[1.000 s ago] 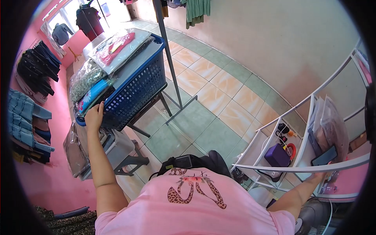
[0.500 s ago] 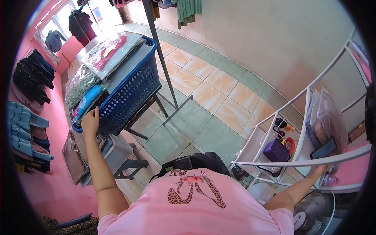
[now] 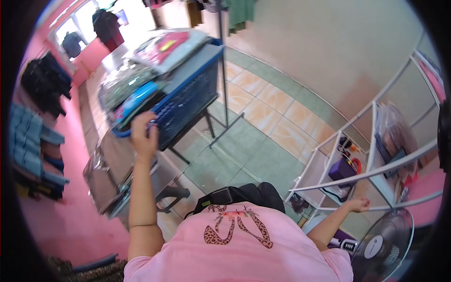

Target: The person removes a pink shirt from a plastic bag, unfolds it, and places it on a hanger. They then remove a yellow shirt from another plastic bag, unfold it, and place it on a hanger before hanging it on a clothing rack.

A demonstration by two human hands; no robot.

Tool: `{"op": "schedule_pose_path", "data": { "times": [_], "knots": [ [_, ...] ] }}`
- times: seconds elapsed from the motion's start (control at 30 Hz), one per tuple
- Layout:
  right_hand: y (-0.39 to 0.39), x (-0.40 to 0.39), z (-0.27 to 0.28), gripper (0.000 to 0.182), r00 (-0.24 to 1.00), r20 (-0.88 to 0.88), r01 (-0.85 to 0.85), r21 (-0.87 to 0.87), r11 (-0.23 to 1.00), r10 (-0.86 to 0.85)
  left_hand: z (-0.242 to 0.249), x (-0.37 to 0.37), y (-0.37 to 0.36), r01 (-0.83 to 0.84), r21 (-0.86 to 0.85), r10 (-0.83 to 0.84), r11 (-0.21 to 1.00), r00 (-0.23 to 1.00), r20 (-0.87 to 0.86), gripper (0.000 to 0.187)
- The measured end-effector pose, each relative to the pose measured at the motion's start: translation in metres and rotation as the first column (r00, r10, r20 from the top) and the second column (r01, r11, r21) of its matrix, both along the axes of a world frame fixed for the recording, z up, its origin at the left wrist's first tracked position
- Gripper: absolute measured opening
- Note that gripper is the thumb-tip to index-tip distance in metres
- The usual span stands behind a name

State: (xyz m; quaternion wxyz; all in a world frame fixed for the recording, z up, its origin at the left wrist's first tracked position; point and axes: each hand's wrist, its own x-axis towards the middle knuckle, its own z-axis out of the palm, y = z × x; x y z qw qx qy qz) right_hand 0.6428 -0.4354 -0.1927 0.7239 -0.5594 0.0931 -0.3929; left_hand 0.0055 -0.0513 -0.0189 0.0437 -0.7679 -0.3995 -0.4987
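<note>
One blue basket [image 3: 190, 96] at the left hand [image 3: 144, 134], grip unclear; right hand [image 3: 358, 205] well apart, loosely open

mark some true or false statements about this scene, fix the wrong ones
1. The left hand is at the near edge of the blue basket. True.
2. The right hand is gripping the basket. False: it is well away from it, beside the white rack.
3. The fan is on the person's right. True.
4. The purple box lies on top of the basket. False: it sits in the rack.
5. The person's shirt is pink. True.
</note>
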Motion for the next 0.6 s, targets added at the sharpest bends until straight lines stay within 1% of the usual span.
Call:
{"op": "schedule_pose_path", "data": {
  "times": [0.03,0.07,0.1,0.13,0.17,0.2,0.23,0.27,0.3,0.33,0.37,0.4,0.43,0.47,0.5,0.53,0.57,0.6],
  "knots": [
    [0.01,-0.016,-0.014,0.017,0.996,-0.062,-0.053,0.058,0.997,0.056,-0.008,-0.003,-0.021,0.071,-0.075,-0.074,0.995,0.996,-0.04,0.023],
    [0.023,-0.033,-0.024,0.017,0.984,-0.136,-0.102,0.098,0.99,0.114,-0.021,-0.008,-0.043,0.16,-0.201,-0.176,0.966,0.982,-0.068,0.026],
    [0.033,-0.049,-0.035,0.017,0.963,-0.21,-0.145,0.135,0.98,0.171,-0.054,-0.024,-0.055,0.287,-0.235,-0.324,0.928,0.936,-0.135,0.027],
    [0.043,-0.073,-0.046,0.017,0.938,-0.268,-0.203,0.083,0.976,0.217,-0.075,-0.036,-0.083,0.292,-0.437,-0.384,0.851,0.913,-0.136,0.028],
    [0.051,-0.092,-0.057,0.017,0.91,-0.324,-0.262,0.031,0.965,0.258,-0.111,-0.052,-0.103,0.303,-0.522,-0.431,0.797,0.891,-0.141,0.024],
    [0.057,-0.101,-0.074,0.017,0.857,-0.397,-0.327,0.077,0.942,0.33,-0.123,-0.066,-0.132,0.265,-0.669,-0.439,0.695,0.893,-0.103,0.022],
    [0.062,-0.109,-0.096,0.017,0.791,-0.466,-0.386,0.125,0.914,0.397,-0.152,-0.086,-0.159,0.216,-0.799,-0.38,0.561,0.925,-0.017,0.024],
    [0.066,-0.12,-0.115,0.017,0.752,-0.491,-0.472,0.065,0.879,0.44,-0.193,-0.107,-0.186,0.187,-0.898,-0.302,0.398,0.951,0.064,0.025],
    [0.073,-0.136,-0.131,0.017,0.709,-0.52,-0.554,0.009,0.832,0.477,-0.238,-0.131,-0.219,0.155,-0.954,-0.171,0.256,0.979,0.114,0.025],
    [0.083,-0.155,-0.144,0.018,0.631,-0.583,-0.616,0.025,0.787,0.512,-0.273,-0.158,-0.252,0.143,-0.984,-0.031,0.108,0.99,0.141,0.026],
    [0.092,-0.172,-0.154,0.018,0.55,-0.64,-0.672,0.041,0.739,0.536,-0.289,-0.179,-0.285,0.013,-0.997,0.006,0.078,1.0,0.013,0.028],
    [0.102,-0.188,-0.167,0.018,0.529,-0.643,-0.701,0.036,0.712,0.554,-0.303,-0.2,-0.32,-0.114,-0.993,0.037,0.034,0.993,-0.113,0.03],
    [0.112,-0.204,-0.179,0.019,0.393,-0.696,-0.804,0.056,0.592,0.601,-0.334,-0.228,-0.367,-0.2,-0.98,0.071,-0.02,0.977,-0.201,0.033],
    [0.118,-0.218,-0.184,0.02,0.251,-0.746,-0.885,0.081,0.458,0.617,-0.356,-0.244,-0.407,-0.278,-0.957,0.099,-0.086,0.953,-0.286,0.035],
    [0.126,-0.238,-0.184,0.02,0.193,-0.781,-0.947,0.01,0.321,0.594,-0.335,-0.248,-0.433,-0.277,-0.872,0.168,-0.404,0.914,-0.368,0.037],
    [0.138,-0.262,-0.179,0.02,0.143,-0.814,-0.983,-0.052,0.175,0.563,-0.395,-0.264,-0.493,-0.262,-0.868,0.198,-0.421,0.908,-0.37,0.037],
    [0.153,-0.28,-0.173,0.02,0.126,-0.816,-0.988,-0.054,0.142,0.565,-0.434,-0.283,-0.544,-0.319,-0.72,0.192,-0.616,0.826,-0.53,0.035],
    [0.167,-0.296,-0.169,0.02,0.035,-0.819,-0.988,-0.114,-0.103,0.572,-0.428,-0.288,-0.563,-0.3,-0.718,0.215,-0.628,0.82,-0.531,0.035]
  ]
}}
